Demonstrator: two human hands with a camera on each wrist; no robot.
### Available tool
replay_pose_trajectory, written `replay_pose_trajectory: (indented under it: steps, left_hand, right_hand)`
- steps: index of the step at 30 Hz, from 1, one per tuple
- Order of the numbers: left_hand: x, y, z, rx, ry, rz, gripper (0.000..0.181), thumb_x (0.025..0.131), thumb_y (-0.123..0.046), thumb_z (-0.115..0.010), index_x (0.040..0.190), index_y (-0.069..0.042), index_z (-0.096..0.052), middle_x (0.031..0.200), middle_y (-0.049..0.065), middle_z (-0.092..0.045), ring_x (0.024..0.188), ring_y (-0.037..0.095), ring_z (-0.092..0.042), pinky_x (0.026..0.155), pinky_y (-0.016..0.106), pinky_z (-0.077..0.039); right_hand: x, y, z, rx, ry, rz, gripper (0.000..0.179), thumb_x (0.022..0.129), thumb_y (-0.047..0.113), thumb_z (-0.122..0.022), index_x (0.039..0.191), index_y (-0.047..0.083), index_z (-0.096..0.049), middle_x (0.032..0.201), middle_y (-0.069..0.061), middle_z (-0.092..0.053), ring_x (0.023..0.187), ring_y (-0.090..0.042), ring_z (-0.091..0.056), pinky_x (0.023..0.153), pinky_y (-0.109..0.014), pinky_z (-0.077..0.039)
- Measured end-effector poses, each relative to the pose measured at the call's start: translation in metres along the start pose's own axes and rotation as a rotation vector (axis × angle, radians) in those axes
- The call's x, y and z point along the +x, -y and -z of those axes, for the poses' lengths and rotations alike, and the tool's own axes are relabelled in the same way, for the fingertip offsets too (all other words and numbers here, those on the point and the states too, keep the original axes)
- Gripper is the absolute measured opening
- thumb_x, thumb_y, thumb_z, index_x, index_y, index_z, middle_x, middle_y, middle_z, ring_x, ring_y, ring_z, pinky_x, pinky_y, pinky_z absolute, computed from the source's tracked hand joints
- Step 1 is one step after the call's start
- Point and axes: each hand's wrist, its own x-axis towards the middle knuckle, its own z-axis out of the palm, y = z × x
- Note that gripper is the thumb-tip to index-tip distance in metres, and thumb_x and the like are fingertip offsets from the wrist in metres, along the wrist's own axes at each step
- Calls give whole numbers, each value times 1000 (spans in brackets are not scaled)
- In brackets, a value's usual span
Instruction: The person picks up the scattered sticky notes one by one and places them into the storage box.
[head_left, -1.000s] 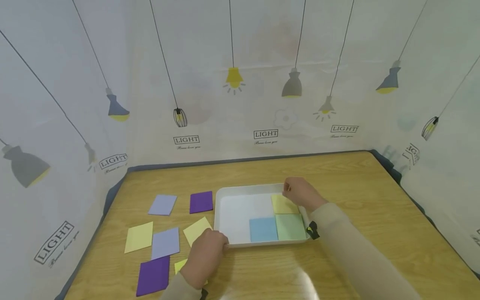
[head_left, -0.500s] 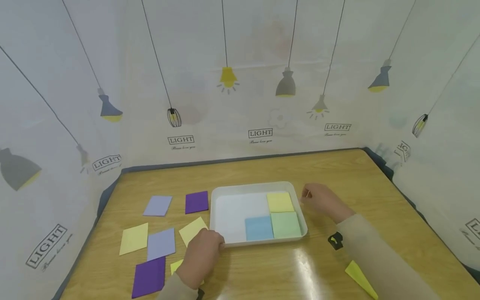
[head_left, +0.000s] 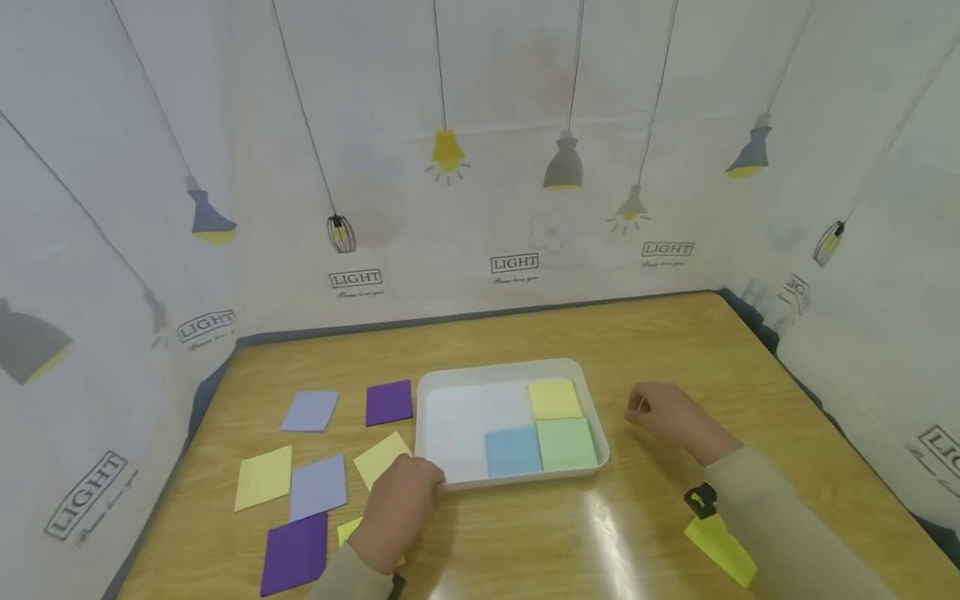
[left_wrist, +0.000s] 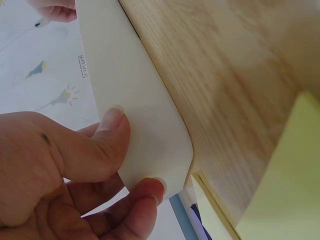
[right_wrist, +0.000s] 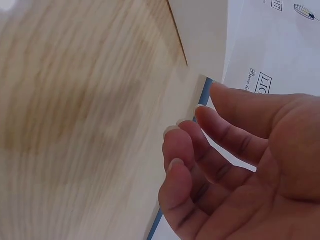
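My left hand (head_left: 399, 510) grips the near-left corner of a white rectangular tray (head_left: 453, 425). In the left wrist view, the thumb and fingers are bent against the tray's wall (left_wrist: 135, 110). Three square paper notes lie flat at the tray's right side: yellow (head_left: 555, 400) at the back, green (head_left: 566, 443) in front of it, and blue (head_left: 513, 452) to the green one's left. Right of the tray, my right hand (head_left: 678, 417) hovers apart from it. Its fingers (right_wrist: 177, 145) are loosely curled with nothing between them, as the right wrist view shows.
Left of the tray lie several square notes, including purple (head_left: 388, 403), lilac (head_left: 310, 411) and pale yellow (head_left: 263, 477). One yellow note (head_left: 351, 528) is partly covered by my left hand. A folded-looking yellow piece (head_left: 722, 550) lies by my right sleeve. Printed sheeting (head_left: 450, 217) encloses the table.
My right hand has withdrawn from over the yellow note in the tray to the right, uncovering that note. The yellow piece by the right sleeve has come into view. My left hand keeps its grip.
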Motion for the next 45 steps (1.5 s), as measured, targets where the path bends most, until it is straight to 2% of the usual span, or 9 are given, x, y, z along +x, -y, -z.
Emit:
replay_pose_trajectory:
  steps: [4,9,14,21,27,33,40,45]
  left_hand:
    - [1,-1,-1,4,7,-10,28,82,-6,-77,58,-16,-66,60,-6,-61,61,8,-48,59,29,-49]
    - [2,-1,0,9,-1,-14,25,81,-8,-78,60,-16,-69,61,-5,-64,62,9,-52,58,29,-50]
    - [2,-2,1,13,2,-12,19,81,-9,-80,64,-16,-74,64,-4,-67,64,11,-55,60,31,-52]
    - [2,-1,1,10,0,-10,16,80,-10,-81,66,-16,-75,66,-3,-69,65,12,-58,61,31,-54]
    - [3,-1,-1,11,9,-9,14,81,-14,-81,68,-16,-77,68,-2,-70,66,13,-61,63,33,-55]
    - [2,0,-2,17,6,-10,13,81,-13,-81,69,-15,-76,68,-1,-71,67,15,-63,64,34,-57]
    - [0,1,-3,4,13,-9,12,80,-13,-81,69,-15,-77,71,0,-72,69,15,-64,66,35,-57]
    - [1,1,-4,5,4,-15,16,80,-10,-81,66,-16,-75,69,-2,-71,68,14,-62,63,33,-56]
  right_hand:
    - [-12,-9,-3,-8,-16,6,14,97,15,-65,97,1,-63,89,-10,-65,77,-20,-56,65,-33,-49]
    - [-28,-24,-5,25,-19,-6,13,96,15,-66,96,2,-61,88,-8,-63,77,-20,-54,66,-33,-46]
    - [-44,-41,-6,26,16,-36,13,95,18,-67,96,6,-64,90,-5,-63,80,-19,-55,68,-33,-46]
    - [-59,-60,-4,-12,39,-16,11,90,22,-72,88,12,-68,88,1,-66,80,-15,-55,70,-33,-47]
    - [-67,-69,5,-6,110,-12,8,85,16,-76,85,12,-69,86,2,-66,80,-15,-54,72,-34,-48]
    - [-74,-74,9,22,173,2,16,78,12,-81,85,10,-67,86,1,-64,81,-16,-52,74,-35,-47]
    - [-80,-78,2,71,161,30,21,74,9,-83,79,10,-62,78,0,-58,76,-16,-49,66,-27,-42]
    - [-78,-79,-2,47,148,-43,20,78,10,-82,74,11,-62,76,1,-58,75,-17,-51,67,-31,-42]
